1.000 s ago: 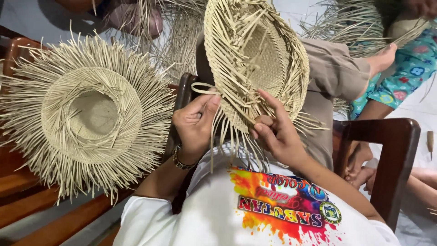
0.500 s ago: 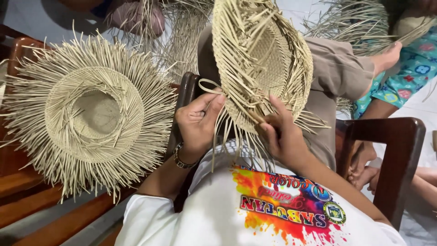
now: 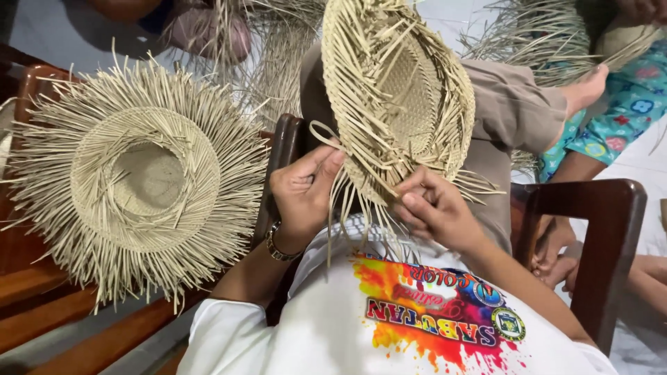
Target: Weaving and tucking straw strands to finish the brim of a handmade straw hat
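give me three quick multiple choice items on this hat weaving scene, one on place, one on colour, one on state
1. Where does the second straw hat lie?
A. on the wooden bench to the person's left
B. on the person's head
C. on the floor at right

2. What colour is the person's shirt?
A. black
B. white with a bright print
C. plain green

3. What state is the held hat in?
A. rim neatly finished
B. loose strands sticking out of its rim
C. flattened

Key: 1 A, it rests on the wooden bench. 2 B, white cloth with a multicolour splash. 3 B, the left hand and right hand pinch free strands at its edge.
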